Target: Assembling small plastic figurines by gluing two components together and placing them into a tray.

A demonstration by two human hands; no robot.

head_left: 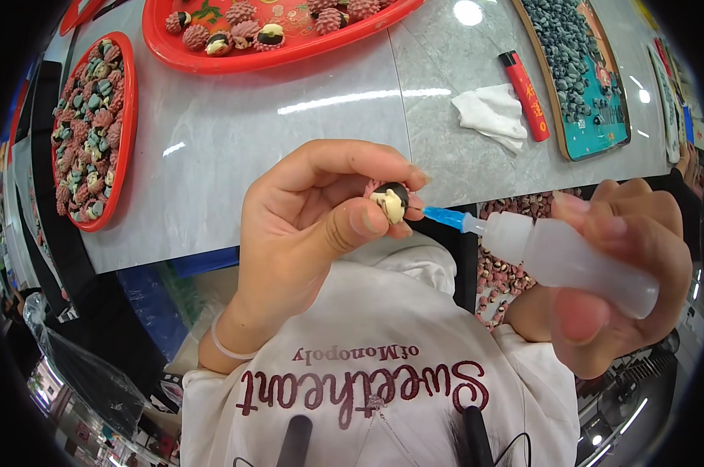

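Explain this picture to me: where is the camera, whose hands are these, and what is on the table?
The one picture comes from a fisheye camera on a person's head, looking down at their own bare hands. The left hand pinches a small bead, dark on top and cream below. The right hand grips a clear squeeze bottle whose blue nozzle points at the bead. On the grey table lie two red trays of similar pieces, a red lighter, a white tissue and a tray of dark beads.
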